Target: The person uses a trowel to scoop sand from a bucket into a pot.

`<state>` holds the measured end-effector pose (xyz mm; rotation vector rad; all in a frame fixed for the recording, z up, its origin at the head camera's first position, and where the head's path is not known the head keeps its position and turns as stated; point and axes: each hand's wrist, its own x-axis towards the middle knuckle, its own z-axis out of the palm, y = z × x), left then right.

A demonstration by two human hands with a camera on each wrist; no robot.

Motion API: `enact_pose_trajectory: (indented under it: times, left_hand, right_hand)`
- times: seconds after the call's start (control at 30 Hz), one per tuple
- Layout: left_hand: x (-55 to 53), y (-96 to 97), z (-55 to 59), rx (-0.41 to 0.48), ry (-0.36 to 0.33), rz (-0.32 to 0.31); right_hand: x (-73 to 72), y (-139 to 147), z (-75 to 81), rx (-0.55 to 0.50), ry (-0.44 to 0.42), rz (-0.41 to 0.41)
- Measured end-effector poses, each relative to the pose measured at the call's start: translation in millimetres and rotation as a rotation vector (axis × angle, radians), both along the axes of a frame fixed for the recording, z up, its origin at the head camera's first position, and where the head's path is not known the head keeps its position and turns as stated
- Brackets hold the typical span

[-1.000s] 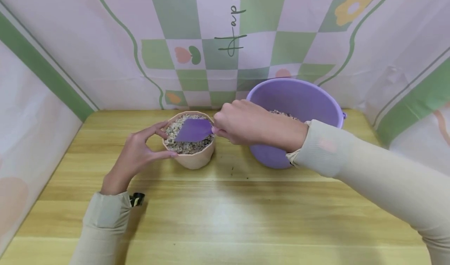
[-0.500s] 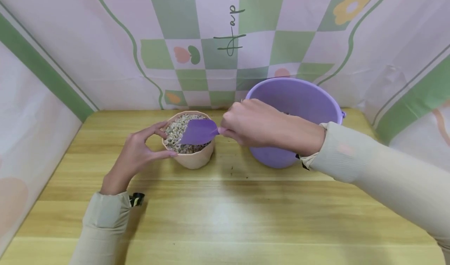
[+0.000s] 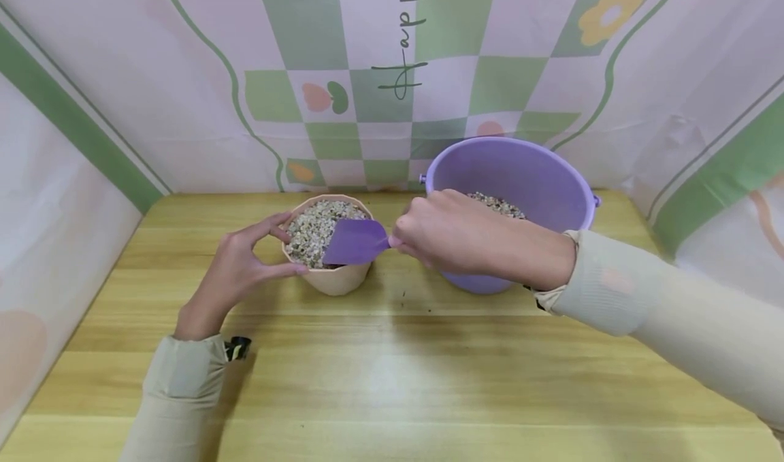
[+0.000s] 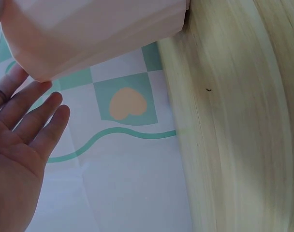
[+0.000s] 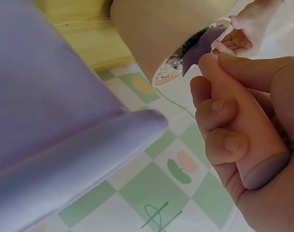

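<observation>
A cream flowerpot (image 3: 335, 282) filled with pale grit (image 3: 315, 229) stands at the table's back left of centre. My left hand (image 3: 239, 261) holds its left rim, thumb at the near side and index finger at the far side. In my right hand (image 3: 456, 234) I grip a small trowel by its pink handle (image 5: 248, 128). Its purple blade (image 3: 356, 241) lies over the right front of the pot's rim, its tip at the grit. The left wrist view shows my left fingers (image 4: 38, 121) stretched out, one right at the pot's rim.
A purple bucket (image 3: 527, 173) with grit (image 3: 499, 205) inside stands at the back right, under my right forearm. Dark crumbs (image 3: 429, 310) lie on the wooden table (image 3: 380, 380). A checked cloth (image 3: 380, 94) hangs behind the table.
My right hand has moved right and slightly nearer with the trowel, whose blade has shifted from the pot's middle to its right front rim. The left hand has stayed on the pot.
</observation>
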<state>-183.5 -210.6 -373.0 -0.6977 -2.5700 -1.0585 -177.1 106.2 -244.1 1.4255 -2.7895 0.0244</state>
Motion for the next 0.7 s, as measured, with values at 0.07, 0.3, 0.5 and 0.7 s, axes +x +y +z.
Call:
enact_pose_trajectory:
  times: [0.07,0.3,0.5,0.7]
  left_hand:
    - [-0.2,0.4,-0.2,-0.001,-0.003,0.0]
    - [-0.1,0.4,1.5,-0.009,-0.017,0.001]
    - [-0.3,-0.1,0.8,-0.001,-0.01,-0.007]
    - [0.2,0.3,0.4,0.003,-0.009,-0.004]
  right_hand:
    - [0.0,1,-0.3,-0.007,-0.003,0.002]
    - [-1.6,13,4.2,-0.078,-0.07,-0.02]
    - [-6.2,36,15.0,-0.145,0.001,-0.03]
    - [-9.3,69,23.0,-0.202,0.113,-0.081]
